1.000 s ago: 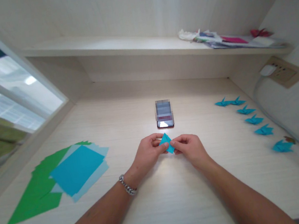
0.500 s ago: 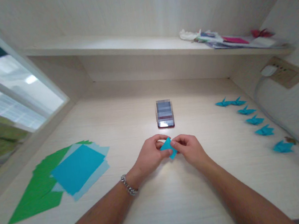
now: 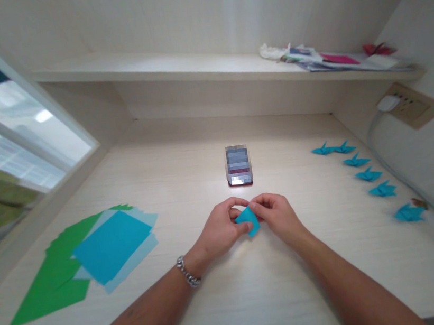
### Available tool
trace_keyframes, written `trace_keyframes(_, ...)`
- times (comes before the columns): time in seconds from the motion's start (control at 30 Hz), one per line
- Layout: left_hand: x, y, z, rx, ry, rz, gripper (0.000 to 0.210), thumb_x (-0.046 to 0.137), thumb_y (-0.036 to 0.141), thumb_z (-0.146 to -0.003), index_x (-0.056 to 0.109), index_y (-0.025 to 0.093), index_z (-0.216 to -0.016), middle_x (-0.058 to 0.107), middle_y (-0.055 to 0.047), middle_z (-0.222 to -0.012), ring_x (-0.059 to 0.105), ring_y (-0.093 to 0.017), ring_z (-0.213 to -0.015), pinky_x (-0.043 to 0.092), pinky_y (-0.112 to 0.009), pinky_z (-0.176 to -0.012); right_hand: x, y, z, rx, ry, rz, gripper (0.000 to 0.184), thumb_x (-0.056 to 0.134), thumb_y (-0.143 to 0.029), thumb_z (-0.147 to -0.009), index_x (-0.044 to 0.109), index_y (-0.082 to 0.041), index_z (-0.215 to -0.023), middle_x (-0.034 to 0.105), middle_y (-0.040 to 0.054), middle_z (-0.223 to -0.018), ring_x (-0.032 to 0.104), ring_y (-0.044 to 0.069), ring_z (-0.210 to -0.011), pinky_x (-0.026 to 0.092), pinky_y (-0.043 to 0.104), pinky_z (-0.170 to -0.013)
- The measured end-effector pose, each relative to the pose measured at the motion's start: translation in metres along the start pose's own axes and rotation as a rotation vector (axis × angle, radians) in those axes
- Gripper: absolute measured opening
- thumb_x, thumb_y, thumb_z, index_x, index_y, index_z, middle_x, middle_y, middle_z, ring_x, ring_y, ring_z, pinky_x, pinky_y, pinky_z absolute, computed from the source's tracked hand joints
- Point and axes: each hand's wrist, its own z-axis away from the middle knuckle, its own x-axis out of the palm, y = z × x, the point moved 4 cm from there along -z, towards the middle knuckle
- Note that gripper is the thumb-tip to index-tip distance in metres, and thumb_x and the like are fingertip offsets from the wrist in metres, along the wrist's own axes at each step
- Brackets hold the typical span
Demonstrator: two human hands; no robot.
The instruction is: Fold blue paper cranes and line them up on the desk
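Observation:
A small folded piece of blue origami paper (image 3: 251,218) is held between both hands above the desk. My left hand (image 3: 225,222) pinches it from the left, the thumb lying across its lower face and the fingers behind. With thumb and forefinger, my right hand (image 3: 273,211) grips the paper at its upper right edge. The fingertips behind the paper are hidden. Just beyond the hands a phone (image 3: 238,165) lies flat with its screen up.
On the left lie blue sheets (image 3: 114,245) over green sheets (image 3: 56,274). Several folded blue paper cranes (image 3: 368,174) line the right side, near a white cable (image 3: 387,161) from a wall socket (image 3: 417,104). A shelf (image 3: 173,69) holding papers (image 3: 339,58) spans the back.
The folded paper has turned and tilted slightly in my fingers, and its lower tip sits a little lower. My right fingers have shifted to its upper corner.

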Motion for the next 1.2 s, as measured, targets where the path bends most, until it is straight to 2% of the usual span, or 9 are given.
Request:
trace_keyframes(0.13,0.0006,0.0023,0.0010,0.001,-0.002,-0.010,0.041,0.068,0.007,-0.065,0.058,0.013,-0.104,0.066,-0.002,-0.066,0.060,-0.014,-0.058,0.045,-0.025,-0.054,-0.0011,-0.0027,-0.0004,0.003,0.023,0.010,0.021,0.069,-0.035,-0.070,0.067,-0.014,-0.071,0.063,0.0017,-0.062,0.054,0.013,-0.057,0.044,0.026,-0.056)
trace_keyframes(0.3,-0.0031,0.0052,0.0002,0.004,0.027,-0.001,0.042,0.069,0.007,-0.065,0.057,0.014,-0.106,0.066,-0.002,-0.066,0.061,-0.015,-0.059,0.046,-0.026,-0.056,-0.0030,-0.0024,-0.0014,0.080,-0.026,-0.091,0.028,0.066,-0.041,-0.073,0.069,-0.014,-0.076,0.065,0.0037,-0.066,0.057,0.014,-0.059,0.046,0.027,-0.056)
trace_keyframes(0.47,-0.0028,0.0026,0.0001,0.008,0.012,-0.009,0.043,0.068,0.007,-0.066,0.056,0.013,-0.106,0.066,-0.002,-0.066,0.061,-0.015,-0.059,0.046,-0.026,-0.054,-0.0020,-0.0008,-0.0014,0.037,-0.082,-0.014,0.022,0.068,-0.036,-0.072,0.070,-0.014,-0.077,0.065,0.0026,-0.066,0.056,0.013,-0.057,0.045,0.027,-0.057)
trace_keyframes(0.8,-0.0004,-0.0003,0.0005,0.021,-0.014,-0.028,0.041,0.066,0.007,-0.067,0.056,0.015,-0.106,0.065,-0.001,-0.067,0.060,-0.014,-0.060,0.046,-0.025,-0.056,-0.0036,-0.0064,0.0009,-0.031,-0.026,0.029,0.015,0.071,-0.028,-0.069,0.071,-0.014,-0.074,0.069,0.0043,-0.067,0.059,0.014,-0.060,0.046,0.027,-0.060)
trace_keyframes(0.93,0.0005,-0.0002,0.0010,0.020,-0.017,-0.027,0.041,0.067,0.007,-0.067,0.055,0.015,-0.106,0.065,-0.001,-0.067,0.061,-0.015,-0.060,0.046,-0.026,-0.056,-0.0026,-0.0049,0.0014,0.040,-0.047,-0.044,0.020,0.071,-0.032,-0.070,0.071,-0.014,-0.076,0.069,0.0047,-0.068,0.060,0.015,-0.060,0.049,0.029,-0.060)
trace_keyframes(1.1,0.0005,0.0002,0.0014,0.027,-0.007,-0.048,0.041,0.067,0.008,-0.067,0.057,0.015,-0.106,0.066,-0.002,-0.068,0.061,-0.015,-0.060,0.046,-0.026,-0.056,-0.0037,-0.0061,0.0007,-0.017,-0.032,0.013,0.021,0.071,-0.034,-0.070,0.070,-0.014,-0.074,0.067,0.0039,-0.067,0.059,0.014,-0.060,0.047,0.027,-0.059)
trace_keyframes(1.2,-0.0005,0.0027,0.0014,0.022,0.005,-0.049,0.042,0.068,0.009,-0.067,0.057,0.014,-0.107,0.065,-0.002,-0.067,0.060,-0.015,-0.059,0.045,-0.026,-0.055,-0.0037,-0.0035,-0.0002,0.051,-0.066,-0.040,0.028,0.068,-0.041,-0.073,0.070,-0.014,-0.077,0.068,0.0046,-0.069,0.060,0.015,-0.060,0.049,0.028,-0.059)
